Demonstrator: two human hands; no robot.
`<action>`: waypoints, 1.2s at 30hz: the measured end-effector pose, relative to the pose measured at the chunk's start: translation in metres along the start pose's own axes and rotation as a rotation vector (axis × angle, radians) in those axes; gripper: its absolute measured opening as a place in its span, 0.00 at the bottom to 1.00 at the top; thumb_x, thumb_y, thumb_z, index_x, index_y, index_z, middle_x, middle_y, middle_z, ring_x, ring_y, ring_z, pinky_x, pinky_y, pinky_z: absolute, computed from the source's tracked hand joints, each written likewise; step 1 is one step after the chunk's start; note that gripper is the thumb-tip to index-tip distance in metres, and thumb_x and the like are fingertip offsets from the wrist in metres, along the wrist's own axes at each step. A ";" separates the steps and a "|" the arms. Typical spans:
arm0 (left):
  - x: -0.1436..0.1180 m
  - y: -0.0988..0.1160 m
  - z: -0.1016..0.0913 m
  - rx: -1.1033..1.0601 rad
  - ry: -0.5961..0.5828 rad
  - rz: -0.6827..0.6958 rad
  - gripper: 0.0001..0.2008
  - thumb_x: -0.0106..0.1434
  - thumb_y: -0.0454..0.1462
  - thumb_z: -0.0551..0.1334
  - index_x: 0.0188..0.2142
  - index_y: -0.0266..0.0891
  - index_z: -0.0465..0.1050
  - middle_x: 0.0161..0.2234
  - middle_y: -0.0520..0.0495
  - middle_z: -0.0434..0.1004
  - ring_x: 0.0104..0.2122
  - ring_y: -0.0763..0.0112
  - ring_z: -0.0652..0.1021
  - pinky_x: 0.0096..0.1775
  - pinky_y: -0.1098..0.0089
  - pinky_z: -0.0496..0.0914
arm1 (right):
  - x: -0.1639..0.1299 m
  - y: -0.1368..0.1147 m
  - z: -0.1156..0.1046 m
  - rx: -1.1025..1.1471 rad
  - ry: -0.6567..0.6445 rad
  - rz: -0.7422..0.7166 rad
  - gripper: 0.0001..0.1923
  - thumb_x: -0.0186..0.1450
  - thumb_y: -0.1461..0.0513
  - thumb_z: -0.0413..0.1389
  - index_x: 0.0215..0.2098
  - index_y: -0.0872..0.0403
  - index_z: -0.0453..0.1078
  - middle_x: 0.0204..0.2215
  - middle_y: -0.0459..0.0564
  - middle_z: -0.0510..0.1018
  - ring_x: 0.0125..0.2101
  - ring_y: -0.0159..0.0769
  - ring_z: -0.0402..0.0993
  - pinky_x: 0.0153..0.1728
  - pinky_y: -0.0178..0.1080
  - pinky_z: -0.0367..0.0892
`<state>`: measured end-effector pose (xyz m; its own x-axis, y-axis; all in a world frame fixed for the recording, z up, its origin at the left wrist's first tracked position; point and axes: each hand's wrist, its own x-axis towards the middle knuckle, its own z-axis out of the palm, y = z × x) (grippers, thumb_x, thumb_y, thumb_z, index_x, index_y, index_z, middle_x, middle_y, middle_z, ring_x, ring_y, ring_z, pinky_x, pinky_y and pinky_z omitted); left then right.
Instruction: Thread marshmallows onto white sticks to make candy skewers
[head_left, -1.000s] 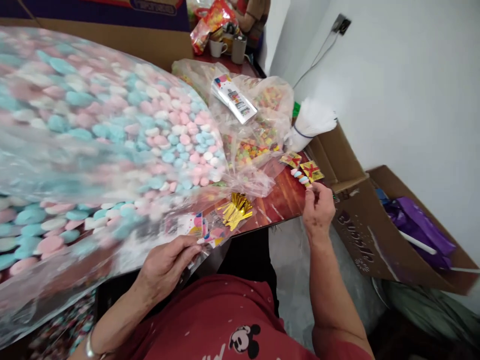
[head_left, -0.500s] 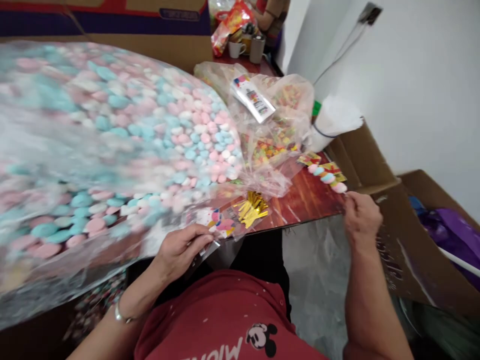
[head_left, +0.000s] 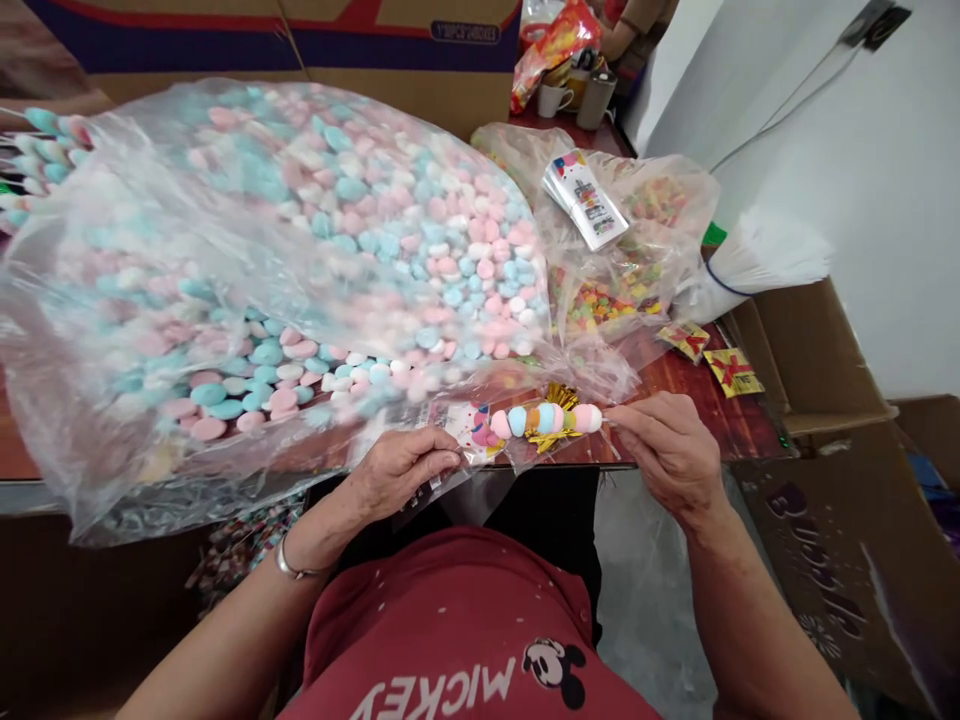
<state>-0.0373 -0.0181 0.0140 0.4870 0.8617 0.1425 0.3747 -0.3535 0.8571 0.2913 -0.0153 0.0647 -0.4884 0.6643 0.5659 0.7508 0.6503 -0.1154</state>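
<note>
Pinched in my right hand is the stick end of a marshmallow skewer, with pink, blue and white pieces and some orange and green ones between. It lies level, pointing left. My left hand grips the edge of a clear printed plastic bag between thumb and fingers. The skewer's far tip is at the bag's printed part; whether it is inside the bag I cannot tell. Gold twist ties lie in a bundle behind the skewer, partly hidden by it.
A large clear sack of marshmallows covers the table's left. Behind stand a bag of gummy candies and a stack of printed bags. At right are small red-yellow packets, a banded white bundle and a cardboard box.
My right hand has brought the skewer leftward from the table's right side to the printed bag in my left hand. The view has shifted left.
</note>
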 end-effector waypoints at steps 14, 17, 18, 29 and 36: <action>0.006 -0.006 -0.014 0.058 -0.130 0.066 0.14 0.69 0.42 0.56 0.32 0.37 0.74 0.23 0.51 0.77 0.22 0.78 0.73 0.25 0.79 0.64 | 0.009 0.014 -0.006 -0.057 -0.063 -0.122 0.08 0.69 0.64 0.52 0.42 0.52 0.74 0.29 0.48 0.80 0.28 0.36 0.67 0.32 0.41 0.58; 0.007 -0.006 -0.013 0.057 -0.142 0.037 0.14 0.69 0.42 0.56 0.32 0.37 0.74 0.23 0.51 0.77 0.22 0.77 0.73 0.26 0.79 0.65 | 0.007 0.011 -0.003 -0.052 -0.072 -0.111 0.08 0.69 0.64 0.53 0.41 0.52 0.74 0.30 0.48 0.80 0.29 0.35 0.67 0.32 0.41 0.58; 0.007 -0.006 -0.013 0.055 -0.149 0.029 0.14 0.69 0.43 0.56 0.32 0.37 0.75 0.23 0.51 0.77 0.22 0.77 0.74 0.26 0.79 0.65 | 0.006 0.010 -0.002 -0.048 -0.075 -0.110 0.07 0.69 0.65 0.53 0.41 0.52 0.73 0.30 0.48 0.80 0.29 0.35 0.67 0.32 0.41 0.58; 0.007 -0.010 -0.013 0.135 -0.200 0.044 0.14 0.69 0.42 0.55 0.33 0.38 0.74 0.23 0.52 0.76 0.22 0.77 0.73 0.25 0.78 0.64 | 0.009 0.010 -0.010 0.025 -0.184 -0.145 0.06 0.68 0.64 0.54 0.41 0.50 0.72 0.30 0.47 0.81 0.31 0.35 0.67 0.35 0.41 0.58; 0.007 -0.011 -0.014 0.136 -0.309 0.112 0.13 0.70 0.41 0.54 0.35 0.39 0.73 0.24 0.52 0.77 0.22 0.77 0.74 0.27 0.77 0.63 | 0.014 0.010 -0.007 0.058 -0.246 -0.146 0.06 0.68 0.64 0.53 0.39 0.52 0.73 0.27 0.47 0.78 0.29 0.35 0.65 0.33 0.41 0.56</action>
<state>-0.0486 -0.0029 0.0127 0.7389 0.6715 0.0570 0.3973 -0.5024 0.7679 0.2949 -0.0024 0.0772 -0.6880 0.6267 0.3659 0.6414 0.7610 -0.0975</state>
